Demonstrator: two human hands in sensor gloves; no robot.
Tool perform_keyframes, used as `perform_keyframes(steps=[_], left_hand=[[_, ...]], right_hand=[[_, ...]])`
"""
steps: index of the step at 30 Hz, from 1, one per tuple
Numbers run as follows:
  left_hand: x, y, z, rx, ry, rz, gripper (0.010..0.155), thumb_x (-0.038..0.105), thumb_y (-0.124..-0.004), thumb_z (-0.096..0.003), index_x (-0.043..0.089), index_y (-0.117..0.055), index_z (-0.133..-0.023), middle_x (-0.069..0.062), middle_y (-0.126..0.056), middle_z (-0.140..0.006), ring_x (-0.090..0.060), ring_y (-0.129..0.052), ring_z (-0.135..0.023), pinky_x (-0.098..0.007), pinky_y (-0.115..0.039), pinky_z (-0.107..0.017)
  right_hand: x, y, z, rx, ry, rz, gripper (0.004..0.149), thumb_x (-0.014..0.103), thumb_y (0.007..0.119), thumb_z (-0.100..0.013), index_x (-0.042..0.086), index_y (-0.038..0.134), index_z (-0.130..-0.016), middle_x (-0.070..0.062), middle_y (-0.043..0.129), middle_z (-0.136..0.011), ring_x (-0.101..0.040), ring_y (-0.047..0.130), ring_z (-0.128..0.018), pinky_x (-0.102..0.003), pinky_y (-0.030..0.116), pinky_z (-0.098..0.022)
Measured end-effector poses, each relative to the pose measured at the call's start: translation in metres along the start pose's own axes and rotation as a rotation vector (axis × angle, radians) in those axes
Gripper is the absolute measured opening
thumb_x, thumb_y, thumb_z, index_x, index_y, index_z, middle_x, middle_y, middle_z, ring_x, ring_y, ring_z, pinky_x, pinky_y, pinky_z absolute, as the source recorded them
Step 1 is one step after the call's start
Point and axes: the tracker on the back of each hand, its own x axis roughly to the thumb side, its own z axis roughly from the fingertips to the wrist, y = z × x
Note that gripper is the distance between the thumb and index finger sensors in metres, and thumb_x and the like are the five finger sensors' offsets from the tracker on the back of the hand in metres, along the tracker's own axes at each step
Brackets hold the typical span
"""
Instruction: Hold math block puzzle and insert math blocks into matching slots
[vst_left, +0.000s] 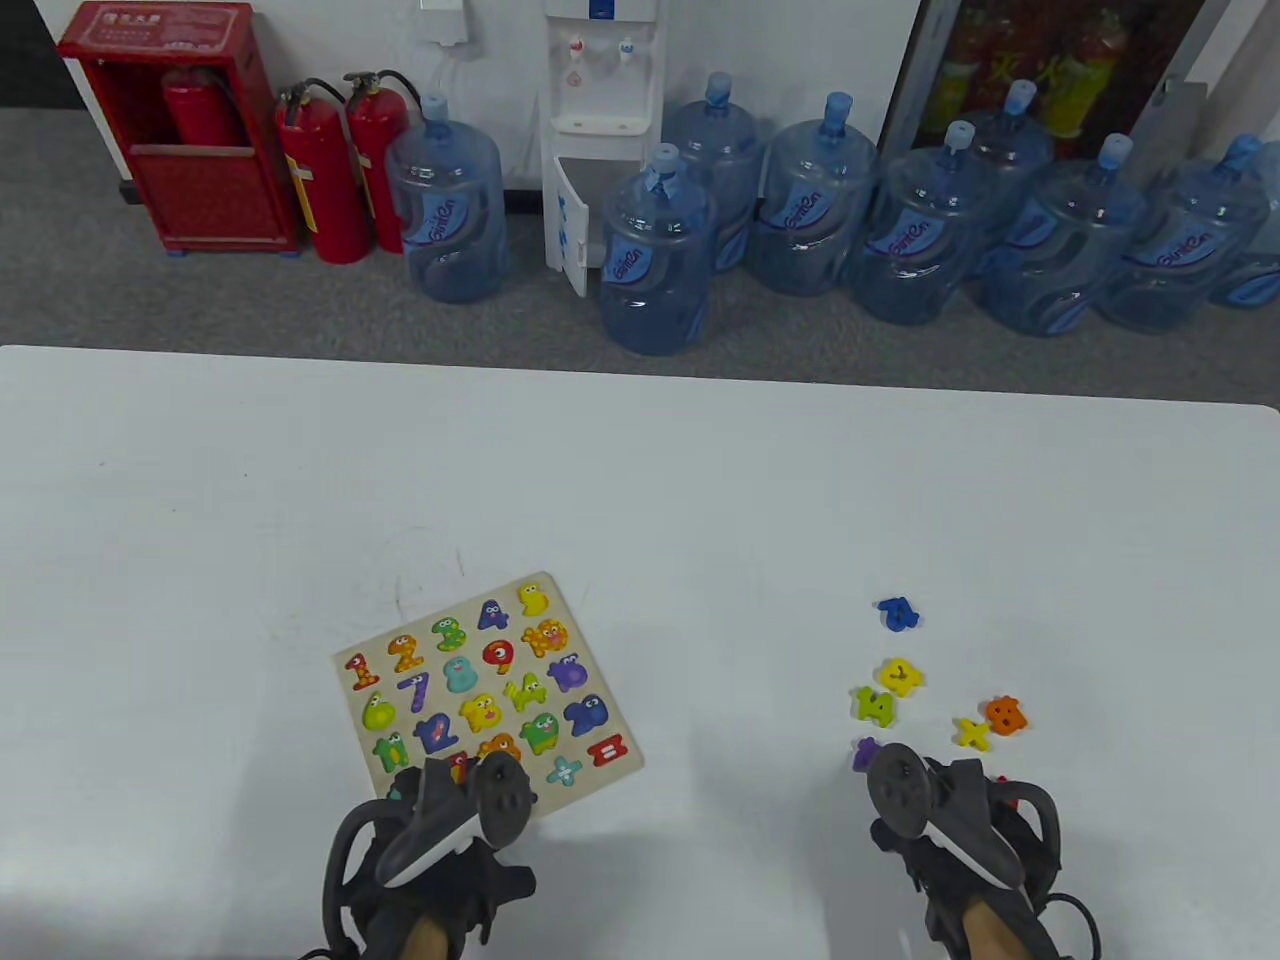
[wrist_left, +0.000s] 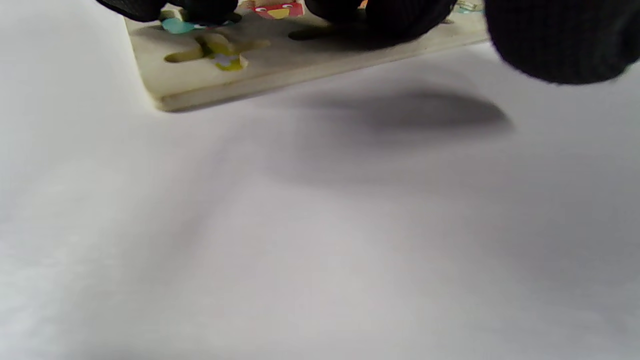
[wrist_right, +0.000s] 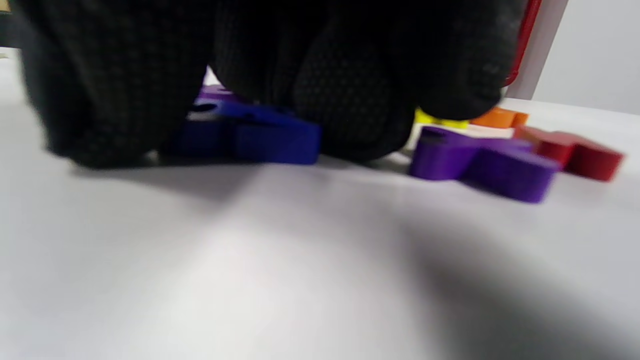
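Left hand (vst_left: 440, 820) on puzzle board (vst_left: 487, 687); right hand (vst_left: 950, 810) touching blue block (wrist_right: 260, 135)

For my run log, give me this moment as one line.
left hand: on puzzle board | right hand: fingers on blue block | loose blocks: right

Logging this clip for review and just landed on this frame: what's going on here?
A person in sensor gloves is working on a number puzzle at a white table. The left hand rests on the near edge of the puzzle board, most of whose slots are already filled. The right hand is down among the loose blocks on the right, its fingers around a blue block, with a purple block and a red block beside it. More loose blocks lie farther out.
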Motion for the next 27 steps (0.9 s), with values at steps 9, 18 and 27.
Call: perform_keyframes(steps=[9,18,27], left_hand=[[0.055,-0.004,0.011,-0.002,-0.123,-0.101,0.063,0.059,-0.079,-0.0285,0.043,-0.064,-0.087,0.021,-0.045,-0.102,-0.055,-0.048,-0.101,-0.067,-0.055,-0.071],[0.071,-0.003,0.011,0.013,-0.170,-0.107,0.061,0.058,-0.080,-0.0281,0.043,-0.068,-0.085,0.022,-0.048,-0.101,-0.054,-0.051,-0.100,-0.066,-0.057,-0.071],[0.099,-0.004,0.014,0.002,-0.275,-0.163,0.058,0.060,-0.078,-0.0285,0.044,-0.070,-0.084,0.023,-0.049,-0.100,-0.053,-0.050,-0.100,-0.064,-0.059,-0.071]], right_hand=[[0.023,-0.004,0.009,0.017,-0.109,0.036,0.077,0.049,0.087,-0.015,0.014,0.076,-0.083,-0.010,0.089,-0.070,-0.015,0.102,-0.039,-0.029,0.087,-0.029],[0.012,-0.019,0.021,-0.029,-0.174,-0.057,0.064,0.037,0.090,-0.021,0.021,0.080,-0.082,-0.005,0.089,-0.078,-0.018,0.100,-0.051,-0.034,0.086,-0.037],[0.038,-0.005,0.019,0.043,-0.185,0.101,0.069,0.037,0.093,-0.018,0.017,0.075,-0.082,-0.005,0.088,-0.074,-0.017,0.100,-0.048,-0.033,0.086,-0.037]])
